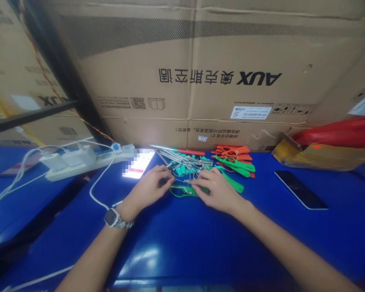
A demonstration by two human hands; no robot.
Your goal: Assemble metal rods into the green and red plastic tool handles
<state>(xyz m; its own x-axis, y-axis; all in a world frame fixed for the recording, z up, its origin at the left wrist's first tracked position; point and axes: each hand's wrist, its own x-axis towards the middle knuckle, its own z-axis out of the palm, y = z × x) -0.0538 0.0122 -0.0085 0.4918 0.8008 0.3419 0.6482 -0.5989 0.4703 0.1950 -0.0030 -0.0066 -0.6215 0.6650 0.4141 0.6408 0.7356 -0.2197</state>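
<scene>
A thin pale strand (180, 180) with a small whitish bit runs between the fingertips of both hands. At its left end, my left hand (153, 182) is closed in a pinch. Thumb and fingers of my right hand (217, 188) pinch the other end, near the whitish bit. Just beneath them, a green plastic piece with a loop at one end (182, 191) lies on the blue table (176, 239), partly hidden by my right hand. Beyond the hands lies a tangled pile of thin metallic strands and teal bits (182, 160).
Orange plastic pieces (232, 152) and green ones (240, 166) are stacked right of the pile. A dark phone (301, 190) lies at right, a lit phone (138, 164) at left. A power strip (79, 164) trails white cables. Large cardboard boxes (200, 93) stand behind.
</scene>
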